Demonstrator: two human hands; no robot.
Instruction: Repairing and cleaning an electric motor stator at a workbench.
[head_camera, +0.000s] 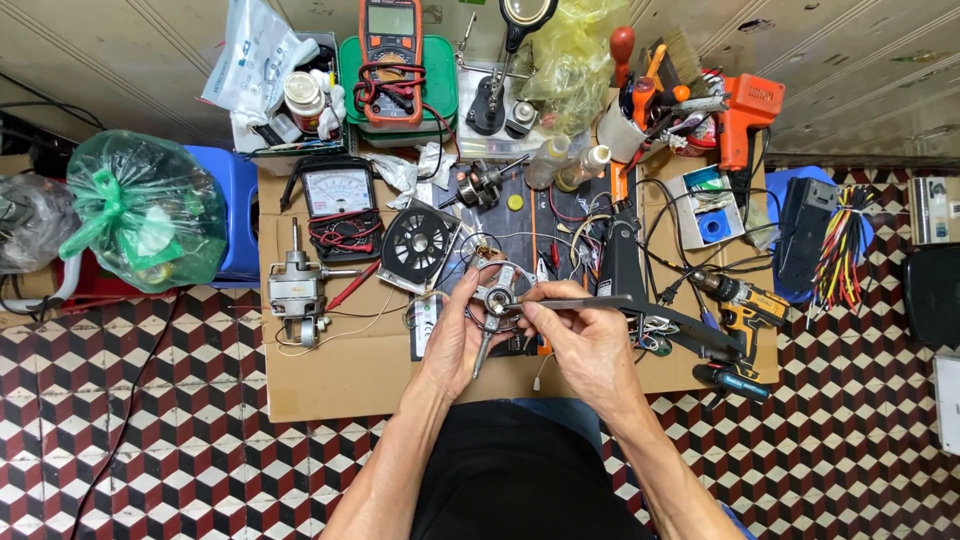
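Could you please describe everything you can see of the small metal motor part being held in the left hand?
The metal motor part is a small silvery housing with a round centre and short arms. A thin shaft sticks out below it toward the person. The left hand grips it from the left, raised over the cardboard-covered table. The right hand presses a slim dark tool against its right side. Finer detail is too small to tell.

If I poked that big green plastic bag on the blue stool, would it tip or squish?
The green plastic bag would probably squish: its thin film looks wrinkled and puffy. It seems light for its size. Bulging past the blue stool, it might slide off.
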